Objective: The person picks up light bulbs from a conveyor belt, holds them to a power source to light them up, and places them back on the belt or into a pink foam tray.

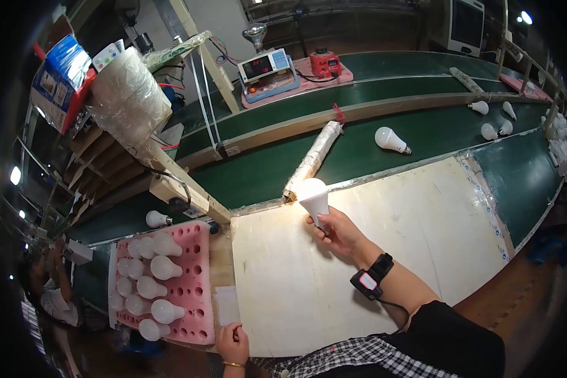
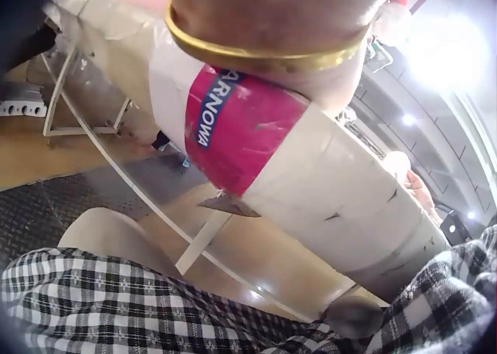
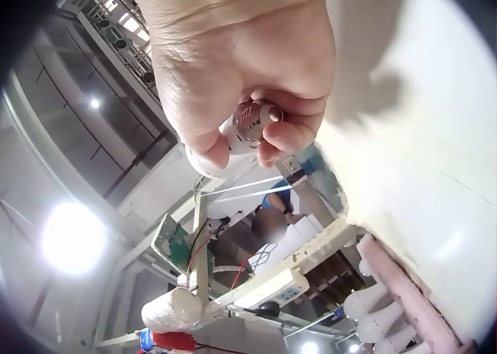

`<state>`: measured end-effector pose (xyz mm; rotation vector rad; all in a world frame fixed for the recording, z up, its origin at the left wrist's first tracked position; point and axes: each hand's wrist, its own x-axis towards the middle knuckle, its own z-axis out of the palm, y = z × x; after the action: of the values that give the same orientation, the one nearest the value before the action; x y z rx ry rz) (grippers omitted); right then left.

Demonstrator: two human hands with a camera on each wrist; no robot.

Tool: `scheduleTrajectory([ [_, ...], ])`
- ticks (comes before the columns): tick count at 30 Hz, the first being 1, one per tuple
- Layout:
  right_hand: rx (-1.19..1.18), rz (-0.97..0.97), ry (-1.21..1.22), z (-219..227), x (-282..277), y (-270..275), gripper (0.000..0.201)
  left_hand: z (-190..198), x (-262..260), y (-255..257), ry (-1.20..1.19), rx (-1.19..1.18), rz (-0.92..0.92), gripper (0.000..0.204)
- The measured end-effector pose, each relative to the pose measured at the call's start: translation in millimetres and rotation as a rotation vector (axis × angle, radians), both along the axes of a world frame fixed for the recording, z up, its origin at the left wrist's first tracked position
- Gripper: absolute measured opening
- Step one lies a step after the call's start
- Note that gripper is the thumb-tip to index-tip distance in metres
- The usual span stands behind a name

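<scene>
My right hand (image 1: 339, 233) grips a white LED light bulb (image 1: 315, 200) by its lower end, above the white work board (image 1: 384, 252). The bulb's dome glows brightly and points away from me. In the right wrist view, the fingers curl round its metal screw base (image 3: 252, 122). My left hand (image 1: 233, 343) rests at the near edge of the board with its fingers loosely curled and nothing in them. Just left of it lies a pink foam tray (image 1: 198, 264) with holes, where several light bulbs (image 1: 166, 268) stand.
A wrapped bar (image 1: 314, 157) lies across the green conveyor belt (image 1: 252, 170) behind the board. Loose bulbs lie on the belt, one (image 1: 390, 140) near its middle. Beyond stand a digital meter (image 1: 264, 66) and a red device (image 1: 324, 63). A wooden post (image 1: 195, 198) rises at left.
</scene>
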<state>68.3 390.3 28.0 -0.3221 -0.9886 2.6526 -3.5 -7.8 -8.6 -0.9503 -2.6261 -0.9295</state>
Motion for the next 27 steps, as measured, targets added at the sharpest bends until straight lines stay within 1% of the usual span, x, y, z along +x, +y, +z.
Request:
scheduleTrajectory([
  [2,0.047,0.008,0.039,-2,0,1,0.034,7,-1,4,-0.011,0.002,0.002,0.011],
  [3,0.039,0.002,0.043,-1,1,2,0.034,10,0,6,0.011,-0.004,-0.015,0.010],
  [5,0.046,0.016,0.068,1,2,3,0.041,17,2,11,0.031,-0.013,-0.038,0.010],
  [7,0.043,0.018,0.080,0,2,4,0.042,16,4,10,-0.041,-0.024,0.015,0.010],
  [8,0.044,0.027,0.091,0,1,4,0.042,16,4,10,-0.043,-0.027,0.012,0.010],
  [10,0.064,0.033,0.061,2,1,3,0.042,16,4,9,-0.033,-0.032,0.013,0.009],
  [13,0.114,0.040,0.017,2,1,1,0.043,1,-1,2,0.003,-0.006,0.011,0.008],
  [17,0.189,0.045,0.026,4,3,-3,0.046,2,1,2,-0.025,-0.001,0.029,0.008],
  [21,0.207,0.058,0.031,5,3,-5,0.048,0,0,0,0.000,0.002,0.019,0.009],
  [24,0.208,0.051,-0.005,8,3,-6,0.048,1,0,1,0.006,-0.005,0.018,0.009],
  [27,0.211,0.035,-0.062,10,3,-6,0.053,2,0,1,-0.003,-0.004,0.018,0.009],
])
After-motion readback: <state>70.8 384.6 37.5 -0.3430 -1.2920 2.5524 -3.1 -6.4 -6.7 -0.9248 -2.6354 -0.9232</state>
